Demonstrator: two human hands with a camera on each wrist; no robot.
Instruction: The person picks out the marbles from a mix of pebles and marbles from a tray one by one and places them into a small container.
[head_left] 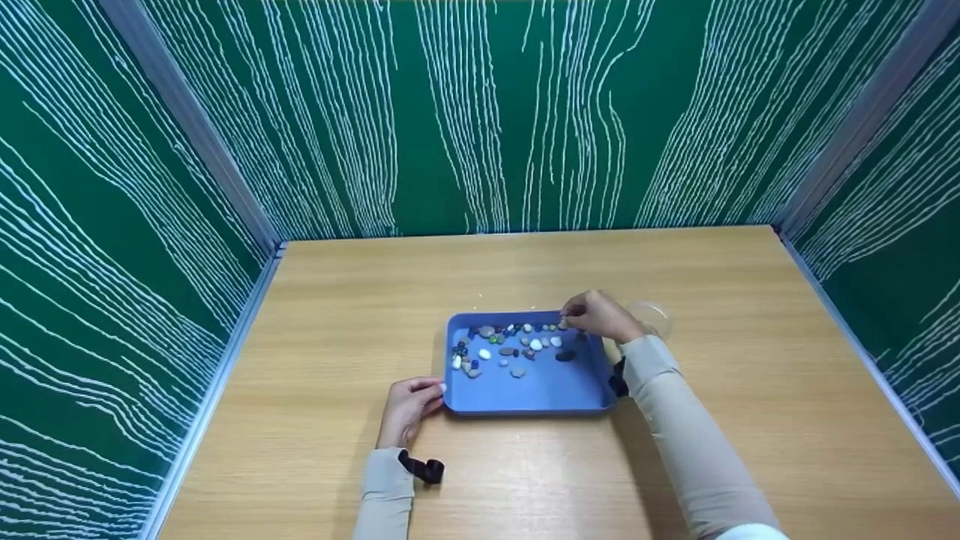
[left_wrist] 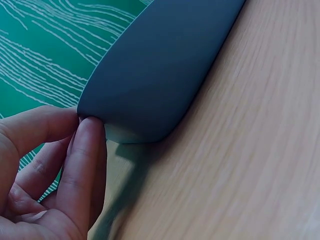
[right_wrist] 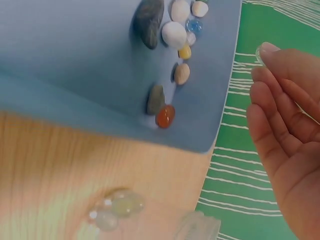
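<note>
A shallow blue tray (head_left: pixel 532 390) lies on the table, with several pebbles and shiny stones spread mostly over its far half. My left hand (head_left: pixel 411 409) pinches the tray's near left corner between thumb and fingers, and the left wrist view shows that grip (left_wrist: pixel 65 165) close up. Over the far right part of the tray is my right hand (head_left: pixel 600 315). Between its thumb and forefinger it pinches a small clear glass stone (right_wrist: pixel 259 56), partly hidden by the fingertips. Nearby in the tray are an orange stone (right_wrist: pixel 165 116) and a dark grey pebble (right_wrist: pixel 149 22).
To the right of the tray is a clear container (head_left: pixel 651 316), partly behind the right wrist; a few pale glass beads (right_wrist: pixel 125 204) show there. A few tiny bits lie beyond the tray's far edge. Green panels with white lines (head_left: pixel 465 112) enclose the wooden table (head_left: pixel 337 300).
</note>
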